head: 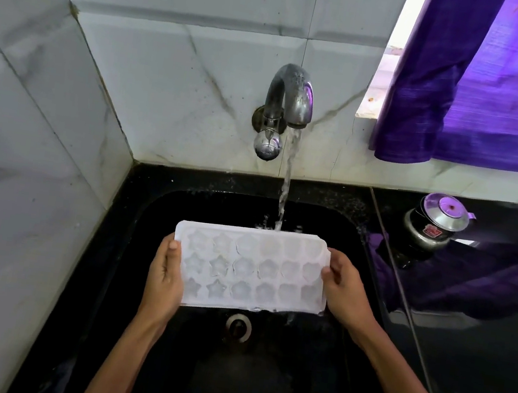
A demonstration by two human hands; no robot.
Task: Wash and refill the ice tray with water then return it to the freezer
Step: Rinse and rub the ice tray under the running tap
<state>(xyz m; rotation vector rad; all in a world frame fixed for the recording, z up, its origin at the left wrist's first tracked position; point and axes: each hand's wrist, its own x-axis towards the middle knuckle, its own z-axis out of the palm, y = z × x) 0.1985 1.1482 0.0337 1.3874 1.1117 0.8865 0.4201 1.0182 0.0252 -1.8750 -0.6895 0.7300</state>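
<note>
A white plastic ice tray (249, 270) with star- and flower-shaped cells is held over the black sink (338, 237), its open side tilted toward me. My left hand (164, 278) grips its left end and my right hand (345, 293) grips its right end. A steel tap (289, 100) on the tiled wall runs, and its water stream (286, 180) lands on the tray's far edge, right of centre. Water drips off the tray's near right corner.
The sink drain (238, 326) lies just below the tray. A black counter (477, 360) runs to the right, with a small steel pot (433, 226) near the wall. A purple curtain (486, 85) hangs over a window at upper right. Marble tiles close off the left.
</note>
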